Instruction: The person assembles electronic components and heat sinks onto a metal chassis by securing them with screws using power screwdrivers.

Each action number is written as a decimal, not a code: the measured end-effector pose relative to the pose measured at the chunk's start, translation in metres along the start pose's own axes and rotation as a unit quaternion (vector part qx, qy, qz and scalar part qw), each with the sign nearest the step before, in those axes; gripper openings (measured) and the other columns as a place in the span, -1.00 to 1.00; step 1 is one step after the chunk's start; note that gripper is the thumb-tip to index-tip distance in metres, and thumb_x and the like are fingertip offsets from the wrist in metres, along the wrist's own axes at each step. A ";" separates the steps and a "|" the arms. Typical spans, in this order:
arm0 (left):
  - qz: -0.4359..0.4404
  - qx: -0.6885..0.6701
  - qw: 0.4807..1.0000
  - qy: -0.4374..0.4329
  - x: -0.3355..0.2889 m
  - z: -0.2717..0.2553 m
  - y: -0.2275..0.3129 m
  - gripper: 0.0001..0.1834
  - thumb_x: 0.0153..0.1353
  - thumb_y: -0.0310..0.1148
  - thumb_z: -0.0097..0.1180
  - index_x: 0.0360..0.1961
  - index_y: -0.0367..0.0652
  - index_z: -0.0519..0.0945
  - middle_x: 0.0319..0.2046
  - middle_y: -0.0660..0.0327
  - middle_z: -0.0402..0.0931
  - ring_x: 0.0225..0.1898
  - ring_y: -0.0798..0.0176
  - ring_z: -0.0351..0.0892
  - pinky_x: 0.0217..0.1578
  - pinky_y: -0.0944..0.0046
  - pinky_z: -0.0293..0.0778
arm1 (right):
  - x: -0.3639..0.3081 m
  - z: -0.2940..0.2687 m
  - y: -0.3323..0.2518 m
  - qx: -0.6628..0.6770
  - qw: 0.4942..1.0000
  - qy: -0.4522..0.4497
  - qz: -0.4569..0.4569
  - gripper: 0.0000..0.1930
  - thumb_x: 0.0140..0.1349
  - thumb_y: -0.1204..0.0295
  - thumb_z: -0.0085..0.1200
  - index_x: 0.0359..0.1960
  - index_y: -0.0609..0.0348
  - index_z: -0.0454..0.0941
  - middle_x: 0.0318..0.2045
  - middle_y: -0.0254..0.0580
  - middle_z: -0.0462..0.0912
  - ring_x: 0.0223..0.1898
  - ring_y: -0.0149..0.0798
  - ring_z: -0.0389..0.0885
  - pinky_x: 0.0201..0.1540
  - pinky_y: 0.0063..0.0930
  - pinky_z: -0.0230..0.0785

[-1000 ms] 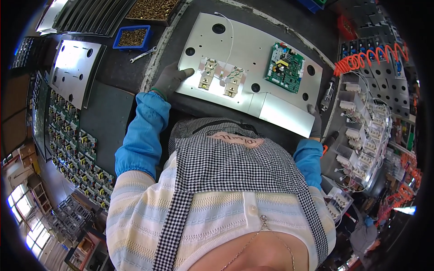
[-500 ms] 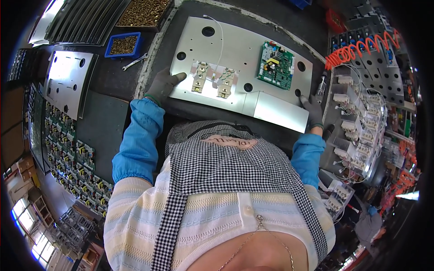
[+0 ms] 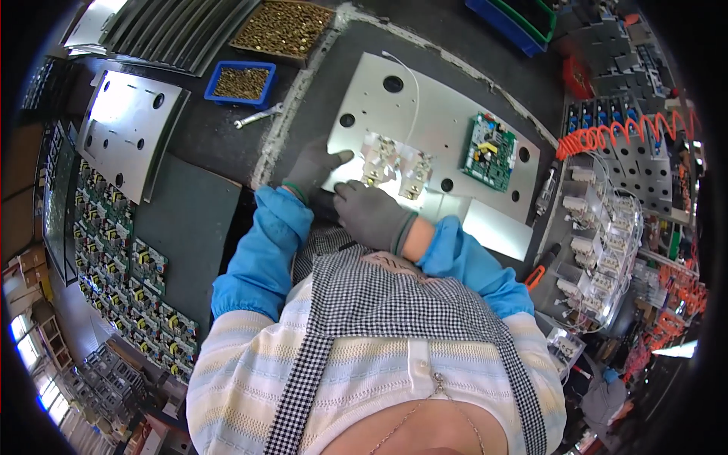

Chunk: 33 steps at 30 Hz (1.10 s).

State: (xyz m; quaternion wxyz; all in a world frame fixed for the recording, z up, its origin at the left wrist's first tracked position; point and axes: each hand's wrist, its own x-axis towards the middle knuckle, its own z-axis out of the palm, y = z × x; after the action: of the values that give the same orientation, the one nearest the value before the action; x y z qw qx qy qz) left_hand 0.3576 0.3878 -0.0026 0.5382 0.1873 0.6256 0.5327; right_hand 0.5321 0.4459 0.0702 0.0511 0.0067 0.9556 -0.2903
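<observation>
A flat silver metal plate [image 3: 425, 91] with round black grommets lies tilted on the dark bench in front of me. My left hand [image 3: 312, 168], in a grey glove, grips its left edge with the thumb on top. My right hand [image 3: 369, 216], gloved too, is curled at the plate's near left corner, close to the left hand; whatever its fingers hold is hidden. On the plate sit two brass-topped modules [image 3: 381, 161] close by my hands. A green circuit board [image 3: 489, 152] is on the plate's right part, and a thin white wire [image 3: 416, 106] runs across it.
A blue bin [image 3: 241, 83] and a larger tray [image 3: 280, 30] hold brass fasteners. A wrench [image 3: 259, 115] lies beside them. To the right are a power screwdriver [image 3: 545, 193], a coiled red hose [image 3: 622, 135] and an orange-handled tool [image 3: 540, 273]. Several circuit boards [image 3: 136, 280] stand left.
My right hand has left the plate's right end and crossed over to its near left corner. The left hand keeps hold of the left edge. The whole view has shifted.
</observation>
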 end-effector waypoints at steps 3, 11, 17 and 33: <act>0.047 0.025 0.998 0.038 0.005 -0.006 -0.017 -0.56 0.17 -0.37 0.37 0.03 -0.38 0.62 -0.15 0.04 0.70 -0.15 0.22 0.67 -0.11 0.19 0.56 | 0.012 0.005 -0.001 -0.048 0.999 0.008 0.008 -0.76 0.15 0.36 0.18 -0.26 0.30 0.61 -0.16 0.02 0.59 -0.10 -0.03 0.63 -0.04 -0.21 0.55; 0.196 0.339 0.902 0.180 0.090 -0.091 0.130 -0.16 0.09 -0.04 0.41 0.30 -0.27 0.40 0.16 -0.16 0.50 0.17 -0.11 0.55 0.17 0.06 0.46 | 0.011 0.013 0.010 -0.034 0.999 0.010 0.023 -0.71 0.18 0.30 0.16 -0.19 0.28 0.62 0.06 0.11 0.59 0.06 0.05 0.64 0.07 -0.22 0.56; 0.063 0.666 0.722 0.176 0.230 -0.130 0.157 -0.11 0.06 0.10 0.33 0.34 -0.19 0.40 0.24 -0.22 0.45 0.28 -0.22 0.45 0.27 -0.07 0.40 | 0.015 0.015 0.011 0.019 0.999 0.001 0.051 -0.81 0.24 0.38 0.02 -0.26 0.11 0.68 0.00 0.03 0.64 -0.09 -0.02 0.73 -0.09 -0.25 0.63; 0.179 0.358 0.864 0.306 0.266 -0.177 0.134 -0.49 0.48 -0.03 -0.07 0.25 -0.14 0.54 0.14 -0.05 0.57 0.13 -0.13 0.55 0.12 0.00 0.44 | 0.020 0.015 0.017 0.024 0.992 -0.058 0.108 -0.82 0.22 0.41 0.06 -0.26 0.17 0.68 -0.16 0.01 0.68 -0.18 0.04 0.73 -0.16 -0.10 0.62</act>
State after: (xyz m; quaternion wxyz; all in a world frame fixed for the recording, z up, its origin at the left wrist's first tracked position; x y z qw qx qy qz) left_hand 0.0641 0.5690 -0.0383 0.1111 0.3027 0.8625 0.3899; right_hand 0.5148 0.4510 0.0464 0.1377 0.0939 0.9375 -0.3054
